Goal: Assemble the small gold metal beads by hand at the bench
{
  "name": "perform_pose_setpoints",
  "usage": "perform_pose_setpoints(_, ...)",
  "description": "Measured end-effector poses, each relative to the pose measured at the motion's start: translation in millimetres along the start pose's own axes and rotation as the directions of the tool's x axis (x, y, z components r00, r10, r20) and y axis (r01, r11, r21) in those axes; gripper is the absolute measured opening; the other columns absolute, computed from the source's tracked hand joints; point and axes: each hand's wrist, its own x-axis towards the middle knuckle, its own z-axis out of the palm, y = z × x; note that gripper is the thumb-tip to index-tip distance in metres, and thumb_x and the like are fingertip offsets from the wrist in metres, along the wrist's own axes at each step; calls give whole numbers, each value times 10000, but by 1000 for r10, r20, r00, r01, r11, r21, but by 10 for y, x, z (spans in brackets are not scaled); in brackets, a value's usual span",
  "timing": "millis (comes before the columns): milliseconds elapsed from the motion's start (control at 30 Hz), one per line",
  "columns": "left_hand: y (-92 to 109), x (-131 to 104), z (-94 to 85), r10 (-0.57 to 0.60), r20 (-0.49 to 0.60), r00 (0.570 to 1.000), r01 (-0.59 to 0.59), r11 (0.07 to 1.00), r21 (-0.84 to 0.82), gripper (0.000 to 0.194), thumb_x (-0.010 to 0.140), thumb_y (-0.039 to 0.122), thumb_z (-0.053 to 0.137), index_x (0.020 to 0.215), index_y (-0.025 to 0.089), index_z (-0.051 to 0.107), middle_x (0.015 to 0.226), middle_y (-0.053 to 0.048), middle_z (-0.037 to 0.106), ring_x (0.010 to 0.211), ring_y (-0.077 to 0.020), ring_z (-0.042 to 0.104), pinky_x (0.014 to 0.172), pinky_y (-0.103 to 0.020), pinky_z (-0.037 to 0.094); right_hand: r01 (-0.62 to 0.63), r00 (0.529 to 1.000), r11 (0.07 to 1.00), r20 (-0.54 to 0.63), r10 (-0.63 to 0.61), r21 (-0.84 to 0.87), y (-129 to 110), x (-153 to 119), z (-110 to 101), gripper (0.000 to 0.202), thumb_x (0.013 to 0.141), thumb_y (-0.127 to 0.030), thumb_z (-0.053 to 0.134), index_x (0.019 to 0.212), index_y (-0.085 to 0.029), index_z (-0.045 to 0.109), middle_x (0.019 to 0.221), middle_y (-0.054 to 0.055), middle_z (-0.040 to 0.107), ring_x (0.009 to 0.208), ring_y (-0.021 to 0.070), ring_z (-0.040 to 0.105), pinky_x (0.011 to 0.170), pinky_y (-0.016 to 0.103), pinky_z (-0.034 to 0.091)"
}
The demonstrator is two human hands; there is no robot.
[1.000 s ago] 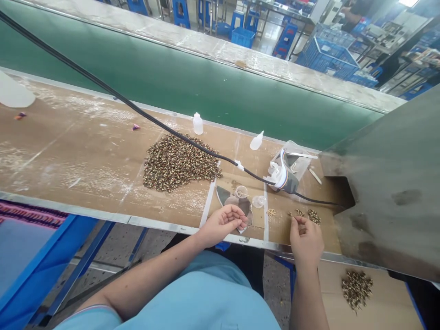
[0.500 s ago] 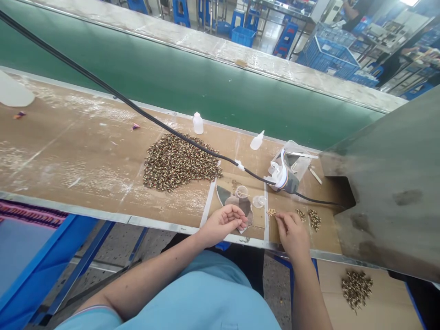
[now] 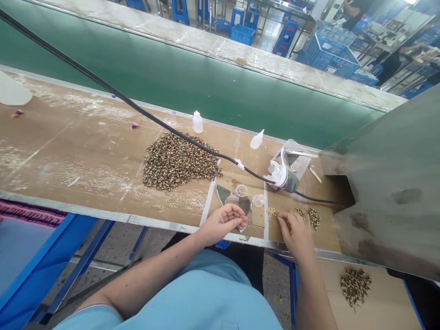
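My left hand point(image 3: 224, 223) hovers over a camouflage-patterned cloth piece point(image 3: 225, 195), thumb and curled fingers close together; whatever is between them is too small to make out. My right hand point(image 3: 294, 231) pinches thumb and forefinger beside a small group of pale gold pieces point(image 3: 271, 211); any piece in the pinch is hidden. Beyond the hands are a small clear round cup point(image 3: 241, 190) with some bits inside and another clear piece point(image 3: 259, 200). Small dark-and-gold parts lie right of my right hand in a little pile point(image 3: 314, 219) and a smaller cluster point(image 3: 300, 212).
A large heap of dark-and-gold parts point(image 3: 178, 162) covers the bench's middle. Two white bottles point(image 3: 197, 123) point(image 3: 257, 140) stand behind it. A black cable point(image 3: 151, 118) crosses to a clear bin point(image 3: 302, 167). A metal housing point(image 3: 388, 192) walls the right; another pile point(image 3: 355, 286) lies lower right.
My right hand has shifted slightly right, away from the pale gold pieces. My left hand stays almost where it was.
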Motion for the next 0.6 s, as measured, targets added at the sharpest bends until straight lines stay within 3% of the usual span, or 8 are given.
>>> perform_pose_setpoints(133,-9,5,-6,1,3,1000,-2,1000,8,287,707,345,721,839,140,571,814,-51,660,725,-128,618,720,-286,496,-17,1000,1000,12,16,9,-14,-1,22,387,916,-480,323,816,-223,594,833,44,619,740,173,595,614,298,445)
perform_pose_setpoints(333,-10,6,-7,4,5,1000,-4,1000,-3,284,706,341,723,837,141,570,810,-51,661,723,-128,620,711,-281,498,-80,995,996,-63,79,-27,42,-12,20,421,907,-508,316,786,-212,590,797,60,611,715,180,580,615,310,437)
perform_pose_setpoints(600,-12,3,-9,-3,14,1000,3,1000,2,274,717,332,715,843,139,567,816,-45,660,725,-116,617,713,-266,497,-80,996,997,-40,79,-21,-1,-24,49,434,907,-530,320,771,-215,586,791,53,609,693,174,569,591,302,418)
